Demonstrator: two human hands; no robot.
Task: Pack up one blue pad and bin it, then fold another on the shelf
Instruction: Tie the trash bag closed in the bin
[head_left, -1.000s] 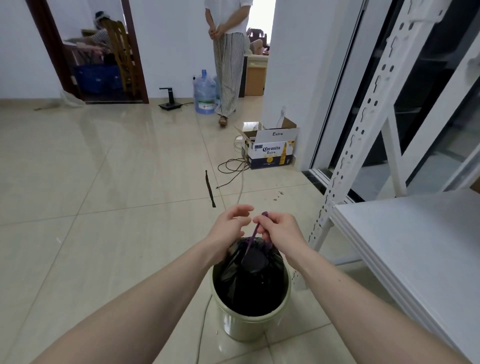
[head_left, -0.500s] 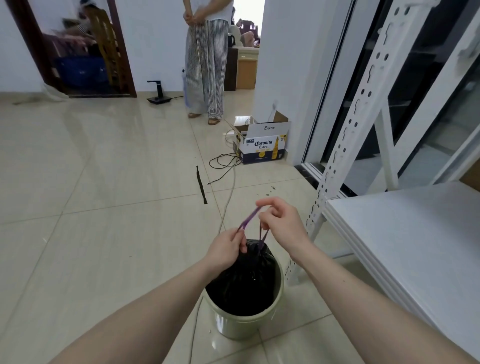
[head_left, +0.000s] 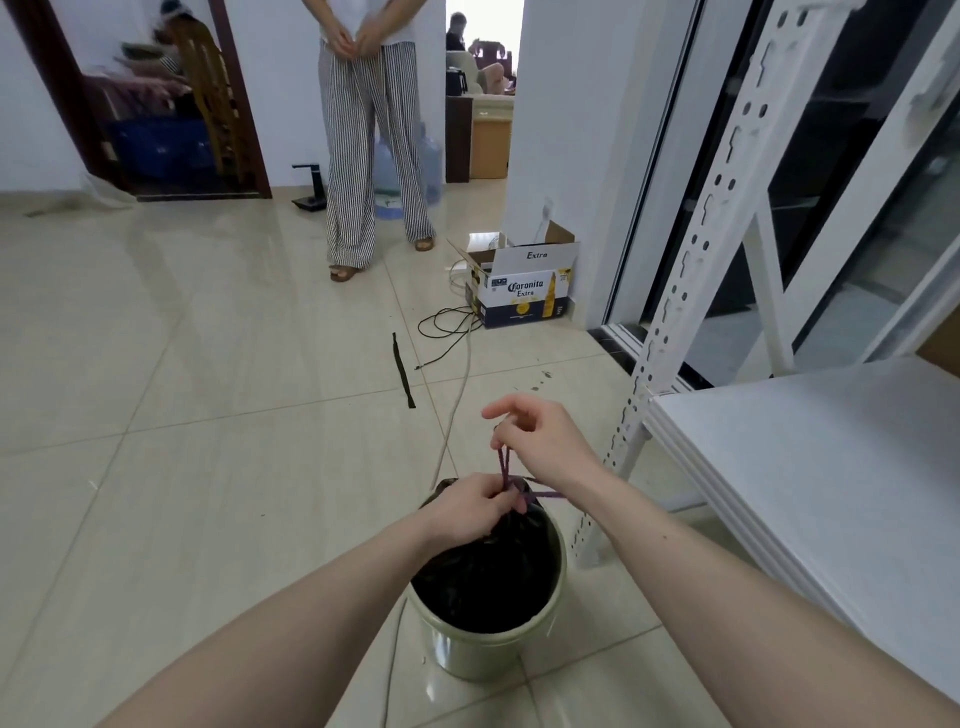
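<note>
A pale green bin stands on the floor with a black bag inside it, its neck gathered. Purple drawstrings rise from the neck. My left hand grips the gathered neck and the strings at the knot. My right hand is higher and pinches the strings' upper end, pulling them up. A white shelf board lies to the right of the bin. No blue pad is visible.
A white slotted rack upright stands just right of the bin. A person in striped trousers stands ahead. A Coronita carton, loose cables, a black strip and water bottles sit on the tiled floor.
My right hand lifted the purple strings higher above the bag. My left hand dropped to the bag's neck and holds it there. The person ahead stepped to the left.
</note>
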